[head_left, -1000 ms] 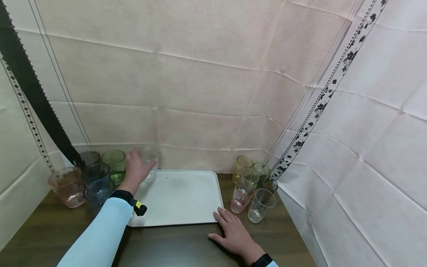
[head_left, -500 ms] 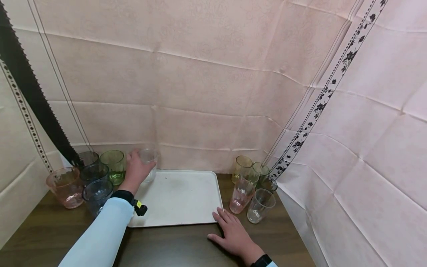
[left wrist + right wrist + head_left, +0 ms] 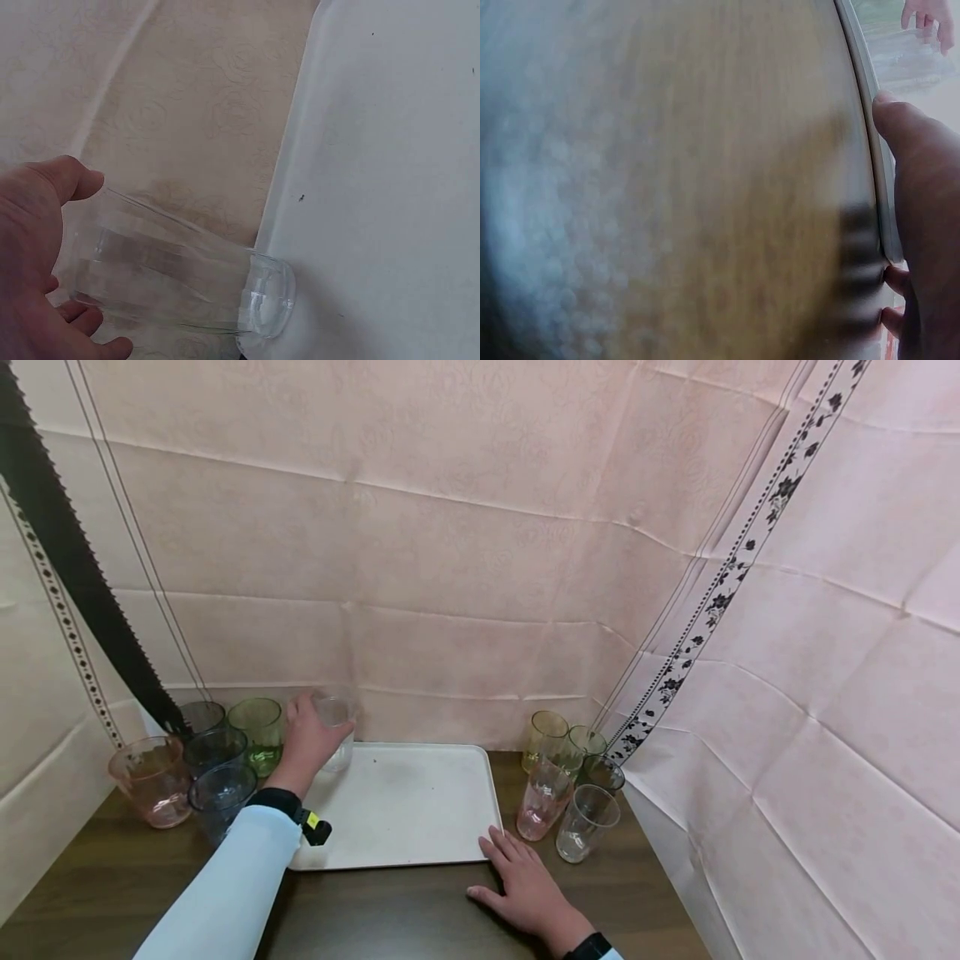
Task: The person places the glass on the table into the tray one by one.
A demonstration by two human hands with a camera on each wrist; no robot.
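At the back left corner of the white tray (image 3: 405, 810), my left hand (image 3: 311, 739) holds a clear drinking glass (image 3: 341, 752) near its rim. In the left wrist view the thumb lies on one side of the clear glass (image 3: 165, 262) and the fingers on the other. The base of this upright glass stands on the tray corner. My right hand (image 3: 525, 885) rests with spread fingers at the tray's front right corner, the fingertips touching or very near its edge; it holds nothing.
Left of the tray stand several wide tumblers: pink (image 3: 153, 785), green (image 3: 258, 739), blue (image 3: 221, 793) and dark ones. To its right are several taller glasses, among them yellow (image 3: 546, 735), pink (image 3: 543, 802) and clear (image 3: 587, 827). Cloth walls (image 3: 465, 568) enclose the wooden table (image 3: 375, 914).
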